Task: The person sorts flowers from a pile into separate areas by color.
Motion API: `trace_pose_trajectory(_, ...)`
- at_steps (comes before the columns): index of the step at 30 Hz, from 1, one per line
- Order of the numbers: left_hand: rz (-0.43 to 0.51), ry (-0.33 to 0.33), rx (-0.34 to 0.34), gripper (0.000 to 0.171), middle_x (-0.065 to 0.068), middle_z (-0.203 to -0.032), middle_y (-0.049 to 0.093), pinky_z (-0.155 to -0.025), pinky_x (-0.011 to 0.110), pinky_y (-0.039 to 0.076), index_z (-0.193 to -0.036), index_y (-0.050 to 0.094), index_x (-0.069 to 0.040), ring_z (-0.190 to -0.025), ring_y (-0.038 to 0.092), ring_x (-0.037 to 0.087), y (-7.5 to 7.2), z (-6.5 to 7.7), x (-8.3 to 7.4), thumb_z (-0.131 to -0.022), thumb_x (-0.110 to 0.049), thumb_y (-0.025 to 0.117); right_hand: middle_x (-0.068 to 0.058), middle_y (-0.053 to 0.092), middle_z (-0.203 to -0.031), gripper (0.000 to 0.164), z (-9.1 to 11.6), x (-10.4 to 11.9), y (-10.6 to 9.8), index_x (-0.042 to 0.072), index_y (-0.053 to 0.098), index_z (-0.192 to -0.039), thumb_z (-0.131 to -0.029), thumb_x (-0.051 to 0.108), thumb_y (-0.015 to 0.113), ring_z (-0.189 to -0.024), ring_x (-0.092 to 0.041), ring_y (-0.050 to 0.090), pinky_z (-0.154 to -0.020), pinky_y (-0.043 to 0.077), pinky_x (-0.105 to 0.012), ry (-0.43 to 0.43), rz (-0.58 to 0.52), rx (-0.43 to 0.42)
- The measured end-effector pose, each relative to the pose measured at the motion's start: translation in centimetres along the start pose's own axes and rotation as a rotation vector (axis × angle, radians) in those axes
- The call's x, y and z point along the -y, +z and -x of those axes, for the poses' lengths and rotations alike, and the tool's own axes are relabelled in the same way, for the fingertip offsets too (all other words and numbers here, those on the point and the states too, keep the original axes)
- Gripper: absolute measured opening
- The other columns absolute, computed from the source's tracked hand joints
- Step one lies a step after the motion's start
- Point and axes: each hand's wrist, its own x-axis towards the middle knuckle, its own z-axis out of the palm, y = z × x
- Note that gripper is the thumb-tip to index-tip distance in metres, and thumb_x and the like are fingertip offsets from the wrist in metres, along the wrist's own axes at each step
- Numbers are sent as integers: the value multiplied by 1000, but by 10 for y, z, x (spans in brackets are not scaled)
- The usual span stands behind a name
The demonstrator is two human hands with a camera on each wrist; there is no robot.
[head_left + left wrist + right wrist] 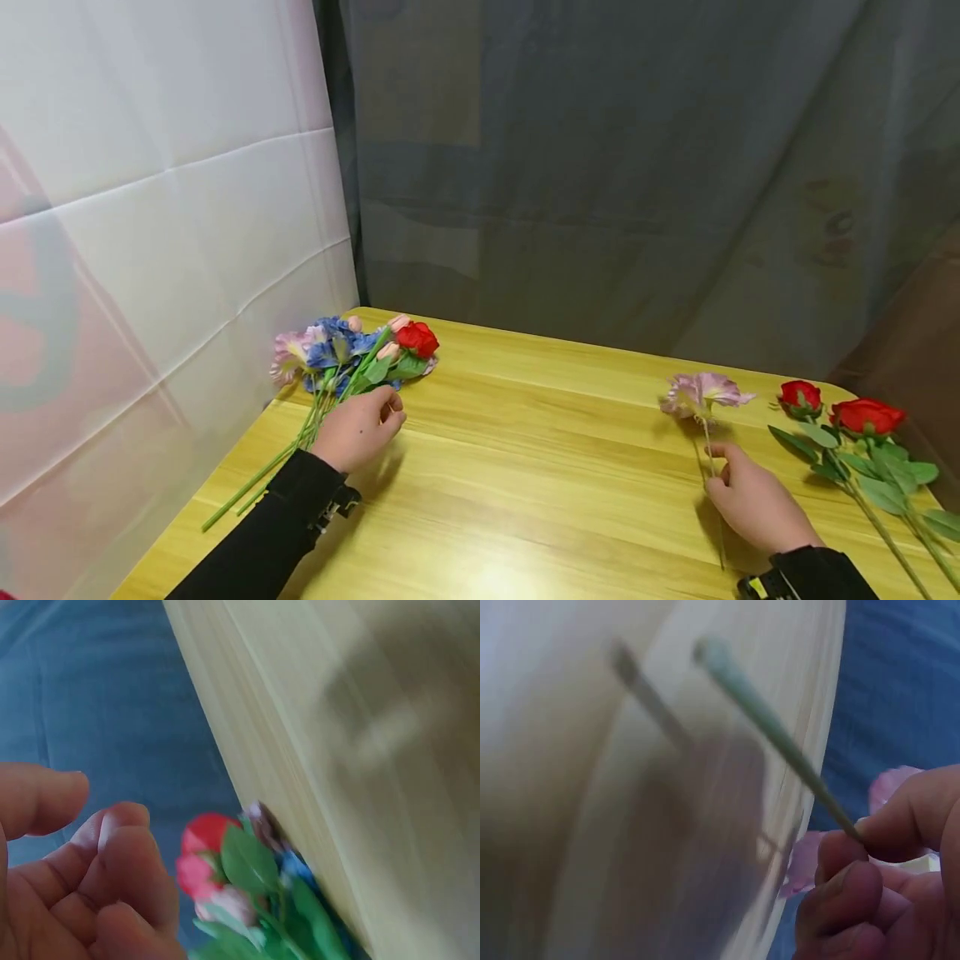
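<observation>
My right hand [757,500] pinches the thin stem [780,739] of a pale purple artificial flower [701,393] between thumb and fingers. The bloom is held above the table, and the stem's lower end hangs free below the hand. My left hand [360,429] hovers by a pile of flowers at the left, its fingers loosely bent with nothing between them. That pile has a red rose [417,338], blue flowers [333,343], pink buds and a pinkish bloom [288,354]. In the left wrist view, the thumb stands apart from the fingers [139,855].
Two red roses, one nearer [868,415] and one farther [800,398], lie with leafy stems on the right of the wooden table [525,450]. A white cloth [187,208] borders the left side. Dark cloth [600,167] hangs behind the table's far edge.
</observation>
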Motion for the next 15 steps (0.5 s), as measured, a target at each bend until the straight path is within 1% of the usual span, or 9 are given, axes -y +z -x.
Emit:
trace_pose_trajectory(5, -28, -50, 9, 8, -3, -77, 57, -62, 35, 42, -98, 65, -15, -66, 51, 17, -12, 1, 21, -96, -21, 68, -13, 62, -97, 59, -7, -18, -13, -13, 27, -145, -101, 20, 48, -69, -22, 51, -60, 37, -39, 43, 42, 11)
trace_pose_trajectory(9, -12, -97, 12, 8, 0, -77, 57, -63, 36, 40, -100, 64, -12, -67, 51, 18, -26, 4, 35, -97, -20, 65, -16, 62, -98, 61, -11, -36, -24, -14, 27, -145, -101, 21, 50, -71, -24, 52, -61, 37, -42, 63, 94, 12)
trace_pose_trajectory(12, 2, -118, 6, 8, 1, -77, 56, -62, 36, 38, -100, 63, -12, -66, 50, 19, -35, 6, 46, -98, -19, 63, -23, 63, -102, 61, -11, -50, -30, -14, 30, -143, -100, 22, 54, -80, -34, 60, -65, 42, -47, 82, 146, 27)
trace_pose_trajectory(15, -2, -127, -13, 7, 1, -77, 54, -62, 36, 37, -98, 62, -12, -66, 49, 19, -41, 9, 54, -97, -19, 63, -30, 62, -109, 62, -10, -61, -30, -15, 35, -140, -100, 26, 58, -92, -45, 63, -71, 47, -53, 91, 179, 52)
